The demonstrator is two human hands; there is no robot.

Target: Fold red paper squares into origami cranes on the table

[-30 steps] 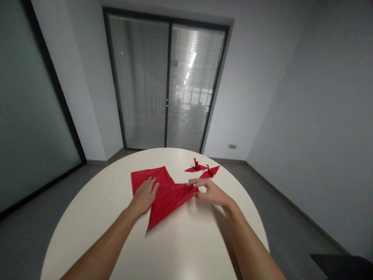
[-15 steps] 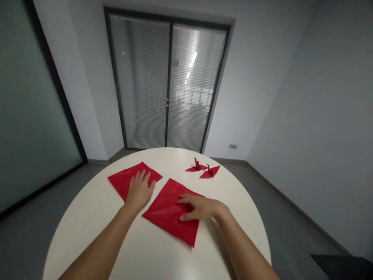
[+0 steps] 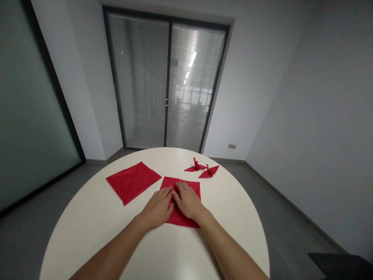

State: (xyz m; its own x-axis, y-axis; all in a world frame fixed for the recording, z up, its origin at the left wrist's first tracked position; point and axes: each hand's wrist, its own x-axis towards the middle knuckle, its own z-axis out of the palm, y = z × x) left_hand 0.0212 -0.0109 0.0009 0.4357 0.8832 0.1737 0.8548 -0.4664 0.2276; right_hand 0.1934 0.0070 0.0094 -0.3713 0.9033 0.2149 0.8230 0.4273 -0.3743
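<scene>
A creased red sheet of paper (image 3: 186,218) lies on the white table in front of me, its edges roughly square to my view. My left hand (image 3: 157,206) rests flat over its left side, fingers stretched out toward the middle. Beside it, my right hand (image 3: 188,200) lies flat on the sheet with fingers extended. The fingertips of both hands come close together near the centre and cover part of the paper. To the left, a second red sheet (image 3: 132,181) lies spread out with fold lines on it, touched by neither hand.
Two red paper cranes stand toward the table's far right: one crane (image 3: 196,166) a little behind the other crane (image 3: 209,172). The round white table (image 3: 84,217) has a curved edge. Beyond are glass doors (image 3: 140,85) with blinds. A dark object (image 3: 340,266) shows at lower right.
My left hand has moved from the left sheet onto the nearer one. My right hand has shifted left and flattened. The nearer sheet has turned so its edges, not corners, face me.
</scene>
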